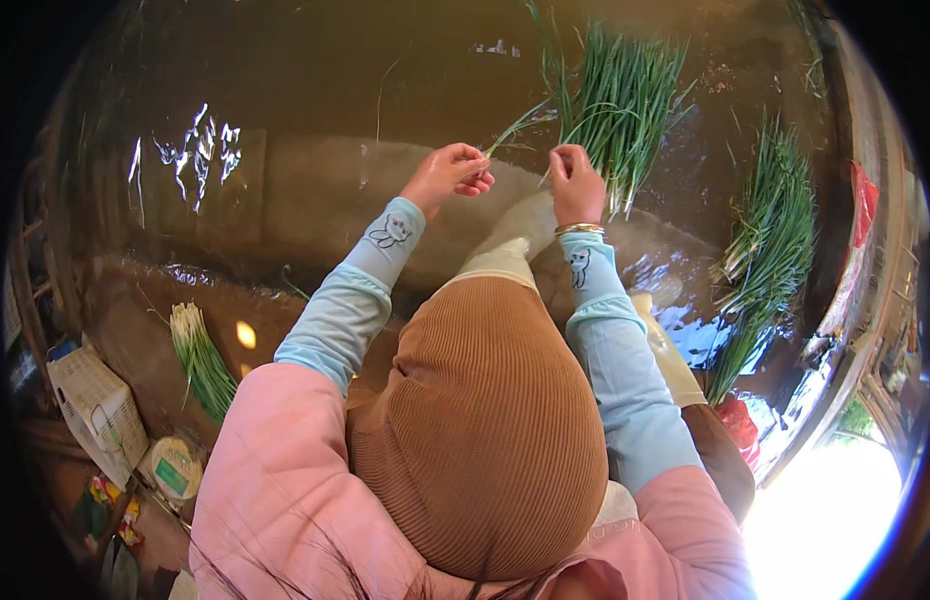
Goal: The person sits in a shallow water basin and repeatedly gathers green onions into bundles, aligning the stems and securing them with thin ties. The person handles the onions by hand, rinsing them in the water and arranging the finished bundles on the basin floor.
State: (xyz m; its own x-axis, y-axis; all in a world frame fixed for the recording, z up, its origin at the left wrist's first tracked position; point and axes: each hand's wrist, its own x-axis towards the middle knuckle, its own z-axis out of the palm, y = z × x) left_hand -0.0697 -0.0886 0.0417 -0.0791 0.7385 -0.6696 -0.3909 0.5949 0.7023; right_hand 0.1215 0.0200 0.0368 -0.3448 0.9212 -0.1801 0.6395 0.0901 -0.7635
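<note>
Green and floppy — that's the scallion stalk (515,125) being worked here, held out over the muddy brown water (315,70) in front of the knees. The left hand (447,176) has its fingertips pressed together on the stalk's lower end, and the right hand (577,185) is curled shut on the base of a bigger bunch of scallions (625,95) whose leaves fan away from the person.

My guess is this stuff weighs next to nothing but bruises and snaps easily, and wet it'll be slick, so the firmer pale end near the root looks like the place to grip, not the hollow leaves.

Surface-wise, it's all shallow water over a pale submerged slab (325,200), with glare on the ripples. Another scallion pile (770,240) lies to the right, a trimmed bundle (200,360) to the left near a white crate (95,405) — pretty cramped.
</note>
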